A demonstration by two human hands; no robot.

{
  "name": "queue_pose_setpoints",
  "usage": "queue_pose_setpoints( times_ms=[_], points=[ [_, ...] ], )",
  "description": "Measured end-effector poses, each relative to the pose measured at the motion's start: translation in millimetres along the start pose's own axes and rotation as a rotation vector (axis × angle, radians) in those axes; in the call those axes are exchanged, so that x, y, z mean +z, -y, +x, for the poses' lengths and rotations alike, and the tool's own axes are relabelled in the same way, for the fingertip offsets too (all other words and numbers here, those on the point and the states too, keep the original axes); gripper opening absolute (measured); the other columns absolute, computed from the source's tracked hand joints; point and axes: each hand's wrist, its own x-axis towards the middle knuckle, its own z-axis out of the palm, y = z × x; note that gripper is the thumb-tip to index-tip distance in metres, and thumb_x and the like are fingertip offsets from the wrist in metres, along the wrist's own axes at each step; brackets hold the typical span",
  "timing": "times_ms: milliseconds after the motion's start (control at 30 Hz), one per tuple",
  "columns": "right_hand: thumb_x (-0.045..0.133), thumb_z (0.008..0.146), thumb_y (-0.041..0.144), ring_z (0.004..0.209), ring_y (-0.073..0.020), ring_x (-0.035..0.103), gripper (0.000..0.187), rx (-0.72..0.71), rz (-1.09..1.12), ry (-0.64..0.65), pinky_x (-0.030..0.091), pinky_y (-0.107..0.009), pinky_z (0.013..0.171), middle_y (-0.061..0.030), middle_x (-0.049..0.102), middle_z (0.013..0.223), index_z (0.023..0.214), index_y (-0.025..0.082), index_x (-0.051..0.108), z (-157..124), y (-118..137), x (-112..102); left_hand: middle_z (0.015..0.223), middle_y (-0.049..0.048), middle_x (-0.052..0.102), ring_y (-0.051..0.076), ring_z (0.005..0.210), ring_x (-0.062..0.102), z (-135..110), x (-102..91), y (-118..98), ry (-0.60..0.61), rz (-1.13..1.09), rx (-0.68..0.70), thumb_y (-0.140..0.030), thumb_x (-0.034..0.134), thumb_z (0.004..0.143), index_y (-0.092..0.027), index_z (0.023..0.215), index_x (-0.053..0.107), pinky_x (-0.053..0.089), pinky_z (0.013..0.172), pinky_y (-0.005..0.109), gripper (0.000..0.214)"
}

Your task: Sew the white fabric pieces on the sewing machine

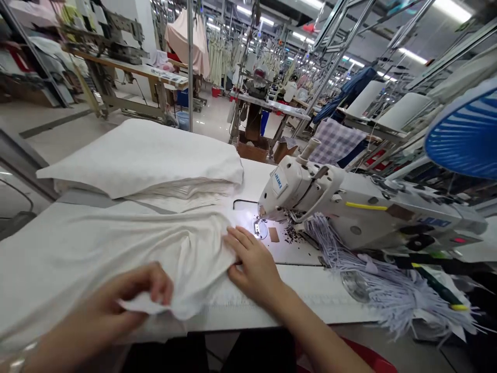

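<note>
Head view: hands point(252, 264) on white fabric point(116, 259), cardboard box point(251, 151) beyond.

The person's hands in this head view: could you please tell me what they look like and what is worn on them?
The left hand and right hand are bare, with no gloves or rings in view. Neither forearm shows a sleeve. A shiny band sits near the left wrist, too blurred to identify.
</note>
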Motion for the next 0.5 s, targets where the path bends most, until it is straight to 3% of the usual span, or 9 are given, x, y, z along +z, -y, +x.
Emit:
queue_pose_setpoints(
  times_ms=[100,167,300,400,500],
  points=[
    [0.048,0.074,0.007,0.110,-0.0199,0.054,0.036,0.089,0.241,0.104,0.043,-0.035,0.091,0.0002,0.065,0.115,0.099,0.026,0.067,18.4,4.9,-2.3,0.075,-0.0029,0.068,0.017,0.066,0.061,-38.1,-33.0,-1.5,-0.571,-0.365,-0.245,-0.045,0.079,0.058,-0.025,0.080,0.062,0.052,0.055,0.022,0.034],
    [0.047,0.080,0.011,0.091,-0.0174,0.059,0.027,0.192,0.453,0.200,0.044,-0.030,0.078,-0.0006,0.068,0.094,0.091,0.023,0.068,26.9,10.9,-8.0,0.080,-0.0006,0.071,0.021,0.074,0.064,-52.6,-50.5,-9.8,-0.825,-0.504,-0.343,-0.047,0.088,0.040,-0.024,0.085,0.066,0.056,0.056,0.023,0.056],
    [0.055,0.083,0.032,0.066,-0.0123,0.053,0.017,0.312,0.798,0.411,0.039,-0.024,0.061,0.0010,0.060,0.071,0.086,0.019,0.065,31.3,24.8,-24.0,0.084,0.0003,0.072,0.021,0.082,0.064,-73.7,-64.4,-31.1,-0.991,-0.618,-0.364,-0.045,0.091,0.020,-0.021,0.082,0.069,0.055,0.051,0.017,0.071],
    [0.055,0.084,0.052,0.053,-0.0089,0.042,0.037,0.314,0.873,0.456,0.032,-0.022,0.053,0.0051,0.044,0.056,0.067,0.019,0.052,29.0,35.0,-34.8,0.085,-0.0009,0.071,0.019,0.082,0.064,-89.7,-61.8,-37.7,-1.067,-0.647,-0.323,-0.047,0.090,0.017,-0.021,0.079,0.068,0.054,0.049,0.014,0.071],
    [0.052,0.082,0.063,0.050,-0.0080,0.039,0.050,0.287,0.883,0.491,0.032,-0.022,0.051,0.0064,0.038,0.052,0.060,0.020,0.040,29.8,47.8,-42.1,0.082,-0.0017,0.071,0.018,0.077,0.063,-111.6,-61.8,-33.1,-1.101,-0.645,-0.303,-0.047,0.090,0.018,-0.022,0.077,0.068,0.053,0.047,0.014,0.068]
  ],
)
